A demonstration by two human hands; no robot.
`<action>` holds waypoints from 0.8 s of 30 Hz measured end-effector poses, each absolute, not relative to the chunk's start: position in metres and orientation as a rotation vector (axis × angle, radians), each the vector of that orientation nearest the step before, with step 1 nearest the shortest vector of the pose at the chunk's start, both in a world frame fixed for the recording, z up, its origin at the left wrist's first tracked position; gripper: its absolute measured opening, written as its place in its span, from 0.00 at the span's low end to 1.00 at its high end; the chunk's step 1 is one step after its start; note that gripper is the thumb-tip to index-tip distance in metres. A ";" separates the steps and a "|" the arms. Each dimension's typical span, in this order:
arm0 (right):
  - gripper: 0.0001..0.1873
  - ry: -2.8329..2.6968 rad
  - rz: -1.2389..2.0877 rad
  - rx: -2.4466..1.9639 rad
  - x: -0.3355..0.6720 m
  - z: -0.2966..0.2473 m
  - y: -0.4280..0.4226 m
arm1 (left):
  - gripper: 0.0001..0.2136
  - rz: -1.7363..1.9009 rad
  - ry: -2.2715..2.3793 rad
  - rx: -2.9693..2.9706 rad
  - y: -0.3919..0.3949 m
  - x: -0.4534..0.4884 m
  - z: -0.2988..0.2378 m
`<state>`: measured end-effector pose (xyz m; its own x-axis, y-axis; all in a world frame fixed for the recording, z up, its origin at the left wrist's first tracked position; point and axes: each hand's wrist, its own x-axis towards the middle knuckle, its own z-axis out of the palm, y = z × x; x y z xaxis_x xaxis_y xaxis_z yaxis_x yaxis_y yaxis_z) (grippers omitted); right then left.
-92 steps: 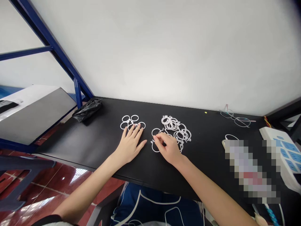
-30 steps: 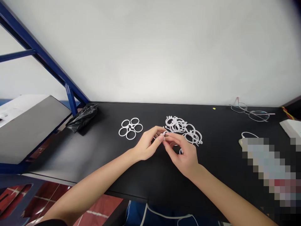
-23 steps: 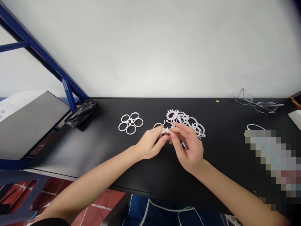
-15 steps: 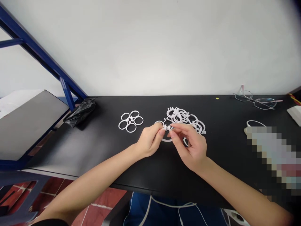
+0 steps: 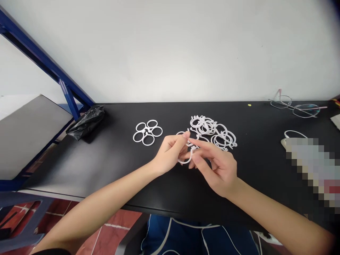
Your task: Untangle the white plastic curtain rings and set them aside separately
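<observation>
In the head view both my hands meet over the middle of a black table. My left hand (image 5: 170, 153) is closed around white plastic rings with small knobs, its thumb on top. One held white ring (image 5: 185, 162) hangs below the fingers. My right hand (image 5: 219, 168) pinches at the knobbed part of that ring with thumb and fingertips. Fingers partly hide the held rings, so how they join is unclear. Just behind my hands lies a tangled pile of white rings (image 5: 207, 128). Left of them, a flower-shaped group of white rings (image 5: 148, 145) lies flat.
The black table (image 5: 111, 152) meets a pale wall (image 5: 170, 49). A crumpled black plastic bag (image 5: 86, 124) lies at the left edge, near a blue metal frame (image 5: 67, 94). Eyeglasses (image 5: 305, 112) and a blurred-out object (image 5: 310, 163) are on the right.
The held rings have turned, and one now hangs lower between my hands. My left thumb has lifted higher, while my right fingertips have shifted on the ring. The view has moved slightly.
</observation>
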<state>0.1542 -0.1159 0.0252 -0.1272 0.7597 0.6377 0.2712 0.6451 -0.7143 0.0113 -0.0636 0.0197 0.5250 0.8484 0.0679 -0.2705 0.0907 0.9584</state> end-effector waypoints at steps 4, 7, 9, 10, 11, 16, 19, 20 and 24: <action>0.13 -1.630 0.556 -0.874 0.155 0.022 -0.115 | 0.29 0.842 0.555 1.092 -0.060 0.011 0.019; 0.12 -1.620 0.560 -0.840 0.154 0.021 -0.114 | 0.29 0.835 0.546 1.091 -0.060 0.010 0.018; 0.12 -1.627 0.524 -0.807 0.153 0.021 -0.114 | 0.28 0.855 0.560 1.133 -0.062 0.010 0.018; 0.12 -1.630 0.495 -0.794 0.153 0.022 -0.114 | 0.27 0.881 0.571 1.164 -0.064 0.009 0.018; 0.12 -1.634 0.463 -0.788 0.152 0.022 -0.114 | 0.27 0.920 0.586 1.202 -0.066 0.009 0.018; 0.09 -1.693 0.324 -0.804 0.151 0.018 -0.116 | 0.29 1.188 0.694 1.429 -0.072 0.004 0.012; 0.05 -1.806 0.273 -0.843 0.152 0.015 -0.116 | 0.35 1.251 0.691 1.586 -0.068 0.000 0.009; 0.04 -1.849 0.262 -0.866 0.153 0.015 -0.115 | 0.36 1.249 0.692 1.613 -0.066 -0.001 0.008; 0.10 -2.006 0.242 -0.927 0.157 0.016 -0.110 | 0.37 1.163 0.727 1.544 -0.061 -0.002 0.009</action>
